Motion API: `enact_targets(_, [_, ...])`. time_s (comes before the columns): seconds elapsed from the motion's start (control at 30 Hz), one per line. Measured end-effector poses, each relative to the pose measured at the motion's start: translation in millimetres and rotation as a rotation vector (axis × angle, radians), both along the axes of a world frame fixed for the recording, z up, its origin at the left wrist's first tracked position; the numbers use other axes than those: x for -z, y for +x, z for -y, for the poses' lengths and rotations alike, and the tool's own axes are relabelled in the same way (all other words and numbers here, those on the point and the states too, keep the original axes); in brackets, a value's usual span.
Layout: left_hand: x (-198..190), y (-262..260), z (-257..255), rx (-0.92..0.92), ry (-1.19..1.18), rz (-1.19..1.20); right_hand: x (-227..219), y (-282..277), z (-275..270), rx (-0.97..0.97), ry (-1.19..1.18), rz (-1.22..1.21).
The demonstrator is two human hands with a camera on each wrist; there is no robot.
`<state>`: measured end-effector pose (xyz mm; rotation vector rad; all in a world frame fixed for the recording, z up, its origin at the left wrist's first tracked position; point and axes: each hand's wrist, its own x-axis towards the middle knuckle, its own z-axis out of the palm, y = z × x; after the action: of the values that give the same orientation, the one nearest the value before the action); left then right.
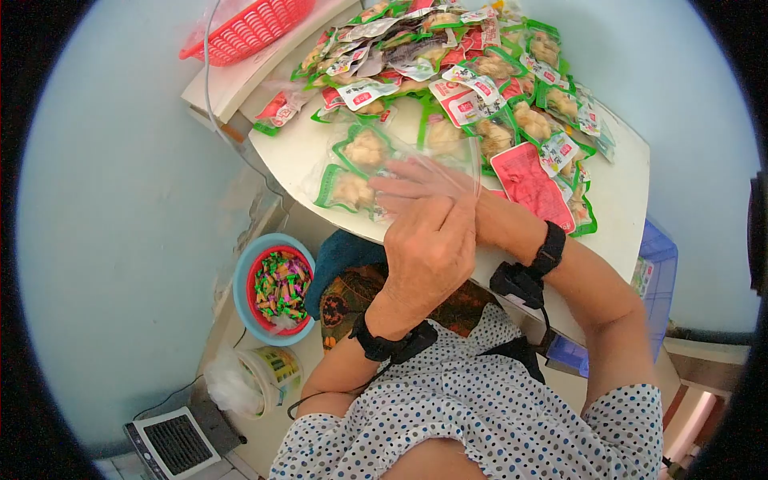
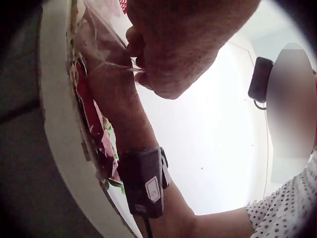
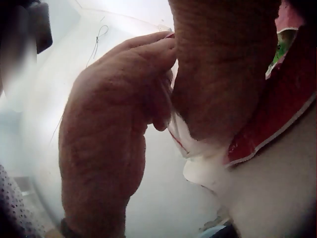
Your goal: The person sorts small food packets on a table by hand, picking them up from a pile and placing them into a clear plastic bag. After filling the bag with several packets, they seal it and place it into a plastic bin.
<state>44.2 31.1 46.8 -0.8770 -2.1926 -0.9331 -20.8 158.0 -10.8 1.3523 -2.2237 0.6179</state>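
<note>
A clear plastic bag point(image 1: 468, 156) covers the right hand point(image 1: 420, 180), whose fingers lie extended inside it over the table. At that hand's wrist, the left hand point(image 1: 432, 244) pinches the bag's edge. In the left wrist view the left hand point(image 2: 173, 54) grips the stretched film beside the covered right hand point(image 2: 101, 54). The right wrist view shows the left hand point(image 3: 119, 84) with curled fingers on the film, against the right hand's wrist point(image 3: 220, 74). Sealed food packs point(image 1: 350, 189) with green edges lie under and beyond the bagged fingers.
A heap of green, white and red packs point(image 1: 480, 88) covers the far part of the white table point(image 1: 624, 188). A red basket point(image 1: 260, 32) stands at the upper left. Below left are a blue basin point(image 1: 246, 308) of small wrapped items and a bucket point(image 1: 280, 372). A blue crate point(image 1: 660, 280) is at right.
</note>
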Motion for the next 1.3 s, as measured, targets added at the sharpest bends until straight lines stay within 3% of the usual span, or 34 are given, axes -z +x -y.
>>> enact_targets(0.07, [-0.5,0.7,-1.5,0.006,-0.006,-0.019,10.4,-10.9,4.4,-0.042,0.015,-0.006])
enact_targets(0.17, [-4.0,1.7,-0.1,0.025,-0.021,-0.013,-12.8,-15.0,4.8,-0.051,0.299,0.073])
enact_targets(0.27, [-1.5,0.8,0.8,0.039,-0.024,-0.024,-7.9,-21.2,8.6,-0.080,0.153,0.143])
enact_targets(0.37, [-1.1,1.9,3.3,0.030,-0.020,-0.019,-2.5,-17.4,19.3,0.077,-0.036,0.075])
enact_targets(0.47, [-2.1,3.5,3.8,0.014,-0.031,0.003,-10.5,-15.3,14.5,0.190,0.112,-0.002])
enact_targets(0.67, [6.6,-0.9,2.2,0.037,-0.029,-0.005,3.1,-26.8,13.3,0.185,0.192,-0.032])
enact_targets(0.87, [4.7,1.3,2.3,-0.003,0.031,0.041,17.1,-32.7,8.7,0.148,0.108,-0.161])
enact_targets(1.07, [4.2,-3.0,7.5,-0.054,0.124,0.101,-43.9,27.8,-19.9,0.107,0.056,0.219])
enact_targets(1.17, [1.3,-4.8,6.0,-0.071,0.177,0.111,-88.9,43.1,-36.9,0.132,0.299,0.741])
enact_targets(1.27, [-1.1,-3.8,5.1,-0.097,0.227,0.163,-103.8,50.4,-69.1,0.234,-0.171,0.777])
enact_targets(1.3, [-1.0,-3.9,4.8,-0.106,0.245,0.171,-103.1,48.4,-77.4,0.391,-0.275,0.743])
